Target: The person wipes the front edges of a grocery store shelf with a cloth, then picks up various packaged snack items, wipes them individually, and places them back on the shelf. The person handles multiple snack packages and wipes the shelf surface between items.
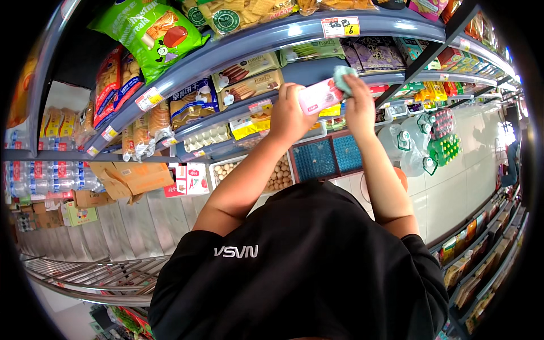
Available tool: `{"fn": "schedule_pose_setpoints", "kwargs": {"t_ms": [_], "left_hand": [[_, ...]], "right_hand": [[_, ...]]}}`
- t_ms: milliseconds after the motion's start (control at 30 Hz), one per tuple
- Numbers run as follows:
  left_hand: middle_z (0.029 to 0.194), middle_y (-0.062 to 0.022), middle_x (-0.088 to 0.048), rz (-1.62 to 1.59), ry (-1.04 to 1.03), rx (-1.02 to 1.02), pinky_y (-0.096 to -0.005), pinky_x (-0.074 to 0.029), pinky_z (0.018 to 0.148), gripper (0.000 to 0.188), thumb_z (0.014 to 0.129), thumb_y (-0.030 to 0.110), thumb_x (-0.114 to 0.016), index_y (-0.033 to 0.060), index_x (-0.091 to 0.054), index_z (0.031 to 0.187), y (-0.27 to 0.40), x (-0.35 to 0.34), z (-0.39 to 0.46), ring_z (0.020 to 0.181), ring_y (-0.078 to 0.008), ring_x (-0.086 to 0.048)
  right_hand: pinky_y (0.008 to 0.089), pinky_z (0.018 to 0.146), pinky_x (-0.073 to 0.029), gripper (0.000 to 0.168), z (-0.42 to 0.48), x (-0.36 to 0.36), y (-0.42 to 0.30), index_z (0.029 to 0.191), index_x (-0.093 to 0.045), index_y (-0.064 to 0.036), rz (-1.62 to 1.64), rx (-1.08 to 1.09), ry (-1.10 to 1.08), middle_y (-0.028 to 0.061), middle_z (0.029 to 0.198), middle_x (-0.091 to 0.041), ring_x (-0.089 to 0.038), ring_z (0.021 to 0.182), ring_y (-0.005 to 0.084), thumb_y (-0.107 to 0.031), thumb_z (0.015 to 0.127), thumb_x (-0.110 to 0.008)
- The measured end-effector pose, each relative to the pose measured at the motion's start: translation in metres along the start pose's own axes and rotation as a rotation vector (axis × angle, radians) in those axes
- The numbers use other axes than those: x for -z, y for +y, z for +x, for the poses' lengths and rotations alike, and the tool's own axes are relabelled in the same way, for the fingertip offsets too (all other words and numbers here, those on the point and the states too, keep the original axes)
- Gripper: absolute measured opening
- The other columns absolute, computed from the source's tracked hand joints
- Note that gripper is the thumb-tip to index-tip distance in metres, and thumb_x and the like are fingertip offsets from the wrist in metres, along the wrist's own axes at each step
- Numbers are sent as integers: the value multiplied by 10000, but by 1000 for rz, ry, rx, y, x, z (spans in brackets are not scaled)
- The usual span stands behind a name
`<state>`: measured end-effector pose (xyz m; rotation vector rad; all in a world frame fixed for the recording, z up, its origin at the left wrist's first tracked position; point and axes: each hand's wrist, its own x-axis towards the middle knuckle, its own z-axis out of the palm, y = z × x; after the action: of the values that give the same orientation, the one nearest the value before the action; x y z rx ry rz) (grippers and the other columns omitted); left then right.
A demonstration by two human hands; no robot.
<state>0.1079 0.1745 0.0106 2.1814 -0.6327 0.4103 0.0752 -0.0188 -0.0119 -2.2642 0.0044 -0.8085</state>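
My left hand (294,112) grips one end of a pink snack package (319,98), which bears a picture of red fruit and some writing. At the package's other end, my right hand (359,100) holds a folded pale green cloth (342,80) against its surface. Both hands are raised in front of a store shelf. Behind the package is a bare strip of the middle shelf (307,73), between Franzzi biscuit packs (250,87) on the left and purple snack bags (374,54) on the right.
An upper shelf edge (297,32) curves across, with a green snack bag (157,38) overhanging it. Below stand a bin of eggs (278,174) and blue trays (314,159). Large water bottles (408,146) stand on the floor to the right; a cardboard box (131,176) lies left.
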Motion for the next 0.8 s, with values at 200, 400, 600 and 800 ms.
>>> {"fn": "schedule_pose_setpoints", "kwargs": {"t_ms": [200, 400, 600, 800], "left_hand": [[1125, -216, -549, 219, 3, -104, -468, -527, 786, 426, 775, 155, -731, -4, -535, 1118, -30, 13, -17, 977, -424, -607], [1083, -189, -549, 2, 92, -17, -447, -514, 795, 550, 669, 140, -824, 14, -492, 1089, -15, 42, -29, 959, -389, -591], [1056, -184, -554, -29, 86, -67, -446, -507, 812, 604, 627, 102, -852, 11, -483, 1097, -12, 44, -40, 960, -388, -591], [1099, -139, -546, -329, -20, 161, -368, -506, 858, 588, 718, 127, -857, -15, -470, 1137, -14, 16, -66, 1002, -216, -584]], "right_hand": [[482, 1117, -373, 534, -36, -25, -106, 1261, -618, -45, 156, 233, -307, 165, 1410, -527, -463, 1320, 404, 49, 743, -527], [451, 1119, -379, 606, -16, -22, -75, 1315, -603, -86, -83, 336, -308, 158, 1420, -513, -438, 1344, 391, 62, 731, -535], [418, 1002, -480, 583, -18, -10, 44, 1352, -569, -47, 560, -563, 86, 171, 1292, -602, -611, 1132, 333, 94, 824, -366], [499, 1130, -360, 599, -42, -10, 1, 1421, -419, -31, 1798, -1188, 211, 188, 1385, -518, -498, 1278, 366, -63, 822, -419]]}}
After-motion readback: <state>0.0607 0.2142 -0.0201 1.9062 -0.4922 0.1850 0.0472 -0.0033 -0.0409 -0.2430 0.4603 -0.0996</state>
